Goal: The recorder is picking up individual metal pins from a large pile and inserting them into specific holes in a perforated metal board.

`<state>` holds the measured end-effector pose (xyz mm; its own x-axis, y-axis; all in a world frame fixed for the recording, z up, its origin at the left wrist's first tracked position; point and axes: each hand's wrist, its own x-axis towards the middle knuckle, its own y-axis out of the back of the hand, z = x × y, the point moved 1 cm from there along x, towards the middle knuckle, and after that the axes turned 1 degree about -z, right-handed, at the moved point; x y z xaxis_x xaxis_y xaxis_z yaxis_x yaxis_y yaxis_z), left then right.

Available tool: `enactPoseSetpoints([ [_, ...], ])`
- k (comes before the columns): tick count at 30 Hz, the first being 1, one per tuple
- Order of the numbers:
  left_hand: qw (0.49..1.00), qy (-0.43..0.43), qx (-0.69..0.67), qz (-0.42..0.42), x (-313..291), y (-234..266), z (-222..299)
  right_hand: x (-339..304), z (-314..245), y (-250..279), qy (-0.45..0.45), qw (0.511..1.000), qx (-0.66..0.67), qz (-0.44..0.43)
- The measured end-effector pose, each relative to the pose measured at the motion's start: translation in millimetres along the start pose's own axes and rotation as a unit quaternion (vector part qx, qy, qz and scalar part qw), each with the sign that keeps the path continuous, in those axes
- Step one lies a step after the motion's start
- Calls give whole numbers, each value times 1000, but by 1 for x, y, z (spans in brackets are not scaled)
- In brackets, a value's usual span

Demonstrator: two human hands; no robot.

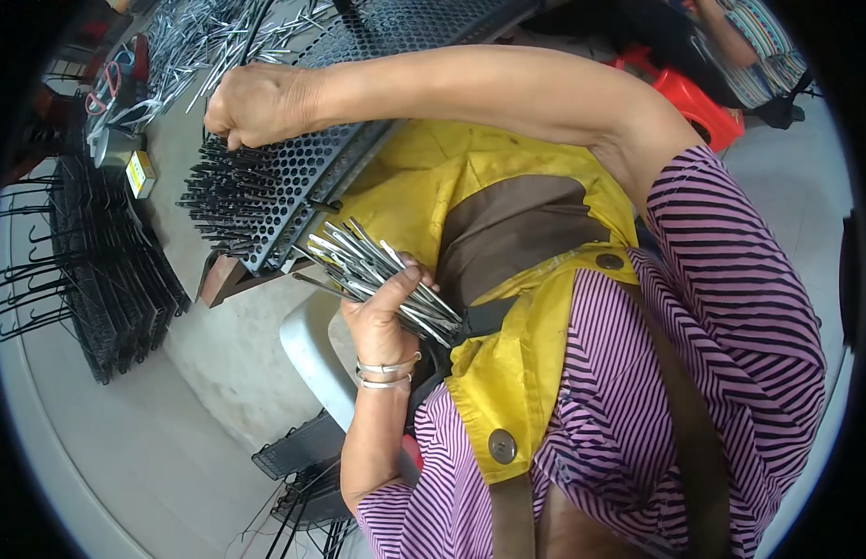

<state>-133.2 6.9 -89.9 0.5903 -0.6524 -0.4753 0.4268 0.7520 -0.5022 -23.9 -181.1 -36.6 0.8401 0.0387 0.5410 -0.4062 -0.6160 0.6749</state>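
My left hand [386,321], with two bangles at the wrist, grips a loose bundle of thin silvery metal rods [358,265] in front of the yellow apron. My right hand [256,107] is closed over a dark perforated metal rack [307,158], its arm stretched across the top of the view. What its fingers pinch is hidden; a thin dark rod rises just behind the knuckles. Dense rows of short black rods [230,191] stick out of the rack's holes below that hand.
A pile of silvery rods [196,42] covers the far tabletop. Scissors [104,91], a metal can [115,147] and a small yellow box [141,174] sit at its edge. Black hooked wire racks [107,270] stand left. A red plastic stool [689,102] and another person's arm [726,33] are upper right.
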Motion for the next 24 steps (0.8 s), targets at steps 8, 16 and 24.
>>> enactPoseSetpoints([
  [8,1000,1,6,7,0,2,0,-15,1,-10,108,975,-191,-19],
  [16,1000,7,0,-2,0,1,1,-93,-28,11,-27,996,11,83],
  [24,997,-17,0,-74,0,0,0,-151,-64,1,-401,738,535,-88],
])
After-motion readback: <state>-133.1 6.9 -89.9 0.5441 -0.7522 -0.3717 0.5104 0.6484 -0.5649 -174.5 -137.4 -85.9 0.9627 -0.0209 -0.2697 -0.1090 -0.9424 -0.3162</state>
